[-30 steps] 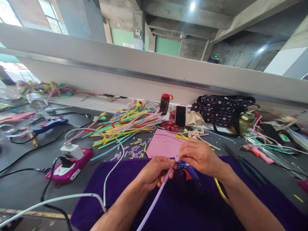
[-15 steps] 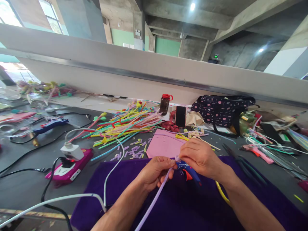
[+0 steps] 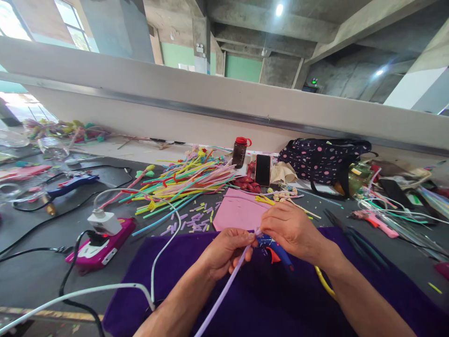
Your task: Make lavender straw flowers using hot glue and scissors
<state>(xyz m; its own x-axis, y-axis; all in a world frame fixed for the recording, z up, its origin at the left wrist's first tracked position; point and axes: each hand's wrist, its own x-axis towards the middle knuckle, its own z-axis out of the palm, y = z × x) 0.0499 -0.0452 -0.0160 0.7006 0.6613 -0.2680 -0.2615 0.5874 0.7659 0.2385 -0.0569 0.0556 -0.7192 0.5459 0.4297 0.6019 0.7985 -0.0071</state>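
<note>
My left hand is closed on the upper end of a long lilac straw that slants down toward me. My right hand grips a blue glue gun with a red trigger, its nozzle at the straw's tip between both hands. A yellow cord runs from the gun under my right wrist. Both hands hover over a purple cloth at the table's near edge.
A pink sheet lies just beyond my hands. A heap of coloured straws and cut lilac bits lie to the left. A pink power strip with a white charger, cables, a red-capped bottle, a phone and a spotted bag crowd the table.
The glue gun has tilted slightly, showing more of its blue body under my right hand. Both hands stay in the same place.
</note>
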